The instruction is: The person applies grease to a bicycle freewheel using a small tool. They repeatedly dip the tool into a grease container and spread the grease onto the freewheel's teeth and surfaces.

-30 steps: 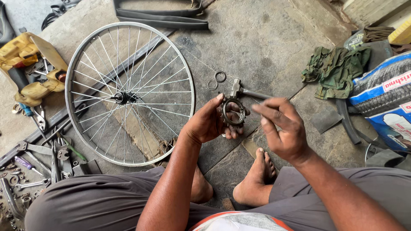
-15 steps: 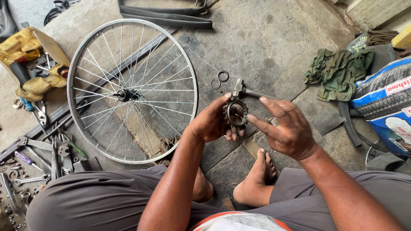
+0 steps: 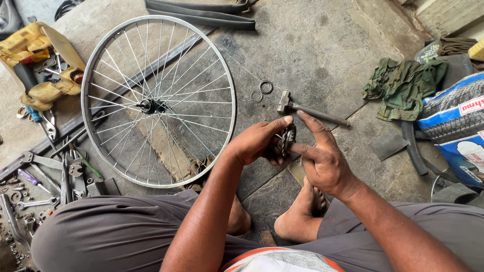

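Note:
My left hand [image 3: 258, 142] grips a small dark toothed metal part [image 3: 285, 141], a bicycle sprocket by its look, held edge-on above the stone floor. My right hand [image 3: 321, 156] pinches the same part from the right with thumb and forefinger, other fingers spread. Just beyond the hands a hammer [image 3: 308, 111] lies on the floor, and two small metal rings [image 3: 261, 90] lie next to its head. A spoked bicycle wheel [image 3: 157, 100] lies flat to the left of my hands.
Wrenches and pliers [image 3: 45, 171] are scattered at the left, near a yellow tool bag [image 3: 40, 65]. A green rag [image 3: 403, 88] and a printed sack [image 3: 454, 126] lie at the right. A black inner tube [image 3: 201, 14] lies at the top. My bare feet rest below the hands.
The toothed part has turned from facing the camera to edge-on. My right hand has closed in and now pinches it. Both hands sit slightly lower in view.

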